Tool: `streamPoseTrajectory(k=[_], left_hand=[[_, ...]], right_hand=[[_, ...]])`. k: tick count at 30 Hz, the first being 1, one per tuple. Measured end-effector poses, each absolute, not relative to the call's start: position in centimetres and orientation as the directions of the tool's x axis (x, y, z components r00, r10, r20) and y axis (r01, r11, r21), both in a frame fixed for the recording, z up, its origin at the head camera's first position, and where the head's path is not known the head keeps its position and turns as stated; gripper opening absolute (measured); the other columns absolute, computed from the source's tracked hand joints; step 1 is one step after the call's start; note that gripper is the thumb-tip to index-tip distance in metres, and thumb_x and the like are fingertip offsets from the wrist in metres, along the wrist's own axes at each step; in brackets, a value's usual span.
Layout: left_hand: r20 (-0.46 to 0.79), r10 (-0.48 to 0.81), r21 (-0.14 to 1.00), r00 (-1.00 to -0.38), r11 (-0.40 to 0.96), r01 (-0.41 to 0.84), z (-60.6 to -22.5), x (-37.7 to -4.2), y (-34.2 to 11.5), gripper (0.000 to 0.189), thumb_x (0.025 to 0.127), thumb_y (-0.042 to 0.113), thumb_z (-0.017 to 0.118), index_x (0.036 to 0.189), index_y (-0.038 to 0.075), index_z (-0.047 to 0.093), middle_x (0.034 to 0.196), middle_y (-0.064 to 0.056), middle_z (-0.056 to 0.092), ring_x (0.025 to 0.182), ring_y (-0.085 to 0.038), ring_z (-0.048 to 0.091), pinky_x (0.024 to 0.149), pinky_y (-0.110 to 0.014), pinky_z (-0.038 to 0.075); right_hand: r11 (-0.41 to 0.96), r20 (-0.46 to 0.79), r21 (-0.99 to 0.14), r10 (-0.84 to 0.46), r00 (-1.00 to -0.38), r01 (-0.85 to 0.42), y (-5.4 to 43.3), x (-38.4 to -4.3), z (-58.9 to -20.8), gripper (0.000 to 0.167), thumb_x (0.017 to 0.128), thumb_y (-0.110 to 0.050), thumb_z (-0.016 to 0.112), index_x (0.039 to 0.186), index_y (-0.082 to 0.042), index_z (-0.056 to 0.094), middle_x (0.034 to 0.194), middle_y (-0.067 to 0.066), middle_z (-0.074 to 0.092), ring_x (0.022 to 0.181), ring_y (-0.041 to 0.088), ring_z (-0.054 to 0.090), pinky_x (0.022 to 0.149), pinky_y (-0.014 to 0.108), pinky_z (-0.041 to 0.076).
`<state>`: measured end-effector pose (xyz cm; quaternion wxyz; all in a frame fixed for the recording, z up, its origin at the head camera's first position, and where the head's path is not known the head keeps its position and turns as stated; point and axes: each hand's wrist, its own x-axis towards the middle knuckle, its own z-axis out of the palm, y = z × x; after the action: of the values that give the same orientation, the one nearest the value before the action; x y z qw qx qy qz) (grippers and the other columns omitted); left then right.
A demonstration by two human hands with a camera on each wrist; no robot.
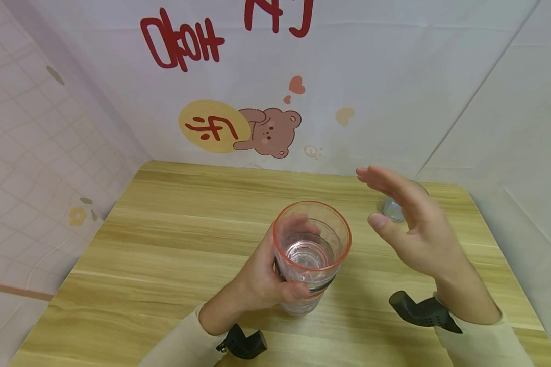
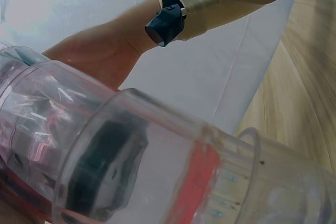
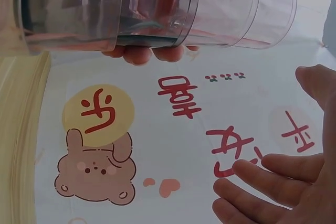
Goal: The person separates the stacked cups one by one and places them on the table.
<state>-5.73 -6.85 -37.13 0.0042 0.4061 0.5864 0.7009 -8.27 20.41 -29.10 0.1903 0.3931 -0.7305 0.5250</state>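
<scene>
My left hand [image 1: 257, 288] grips a tall stack of nested clear plastic cups [image 1: 307, 255], its fingers round the far side and thumb across the near side. The top cup has an orange-red rim, and black and red bands show lower down the stack [image 2: 152, 156]. Left fingertips [image 3: 137, 55] show past the stack's edge in the right wrist view. To the right of the stack, my right hand [image 1: 418, 234] is raised above the table, thumb and fingers spread apart, holding nothing. Behind it stands another clear cup [image 1: 392, 210], partly hidden by this hand.
The wood-grain table [image 1: 179, 219] is enclosed by white sheets at the back and sides. On the back sheet [image 1: 372, 66] are a printed bear, hearts and red characters. A black wrist mount [image 1: 424, 311] sits at each sleeve cuff.
</scene>
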Motion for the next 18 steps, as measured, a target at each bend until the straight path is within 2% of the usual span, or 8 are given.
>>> streamPoseTrajectory(k=[8, 18], left_hand=[[0.576, 0.479, 0.818, -0.662, -0.316, 0.481, -37.1, -5.7, -6.9, 0.097, 0.096, 0.057, 0.075, 0.155, -0.005, 0.03, 0.144, -0.035, 0.051, 0.13, -0.025, 0.062, 0.114, -0.04, 0.055], [0.557, 0.483, 0.83, -0.676, -0.301, 0.469, -36.9, -5.5, -6.9, 0.097, 0.095, 0.06, 0.074, 0.156, -0.002, 0.031, 0.145, -0.034, 0.051, 0.131, -0.025, 0.062, 0.115, -0.039, 0.054]], right_hand=[[0.061, 0.721, -0.597, -0.397, -0.569, -0.8, 19.6, -8.3, -29.0, 0.058, 0.105, -0.011, 0.071, 0.148, 0.02, 0.047, 0.152, 0.013, 0.065, 0.144, 0.021, 0.06, 0.125, 0.029, 0.042], [0.088, 0.692, -0.593, -0.453, -0.562, -0.801, 18.6, -7.7, -28.0, 0.066, 0.105, -0.019, 0.074, 0.152, 0.017, 0.045, 0.152, 0.01, 0.064, 0.145, 0.019, 0.059, 0.126, 0.028, 0.041]])
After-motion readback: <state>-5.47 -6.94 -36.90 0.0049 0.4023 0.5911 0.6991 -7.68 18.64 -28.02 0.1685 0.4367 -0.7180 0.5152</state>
